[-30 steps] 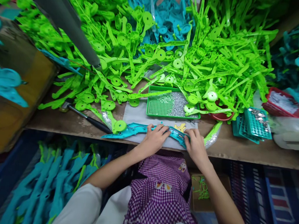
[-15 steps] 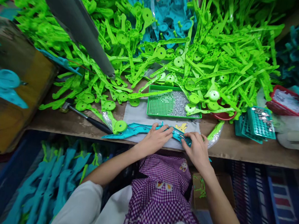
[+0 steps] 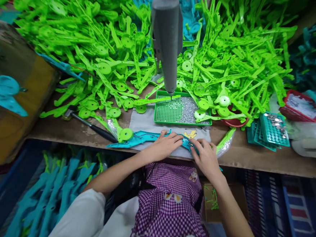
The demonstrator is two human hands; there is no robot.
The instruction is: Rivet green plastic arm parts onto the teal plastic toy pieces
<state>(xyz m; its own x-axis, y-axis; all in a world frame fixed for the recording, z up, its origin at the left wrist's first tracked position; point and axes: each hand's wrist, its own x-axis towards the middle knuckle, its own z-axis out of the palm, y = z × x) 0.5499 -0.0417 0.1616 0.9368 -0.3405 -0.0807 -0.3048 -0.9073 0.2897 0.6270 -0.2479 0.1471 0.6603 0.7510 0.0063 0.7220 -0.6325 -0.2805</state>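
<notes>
A long blue plastic shell (image 3: 142,136) lies along the near edge of the bench, partly on a grey cloth (image 3: 147,122). My left hand (image 3: 164,145) is laid over its middle with curled fingers, gripping it. At the shell's right end, my right hand (image 3: 206,156) has its thumb and fingers closed about the part, near a small shiny metal piece (image 3: 191,144). My fingers hide much of that end. Above the bench hangs a grey electric screwdriver (image 3: 167,43), its bit pointing down over a green tray (image 3: 167,115) of small metal screws.
Bright green plastic parts (image 3: 245,67) are heaped across the back. A hammer (image 3: 92,124) lies at left. Teal trays (image 3: 276,128) with metal discs and a red bin (image 3: 303,107) stand at right. Blue shells (image 3: 52,194) fill a crate below left.
The hanging screwdriver has swung from the upper left to the middle, above the green tray. My right fingers have shifted slightly left over the shell's end; my left hand stays nearly still.
</notes>
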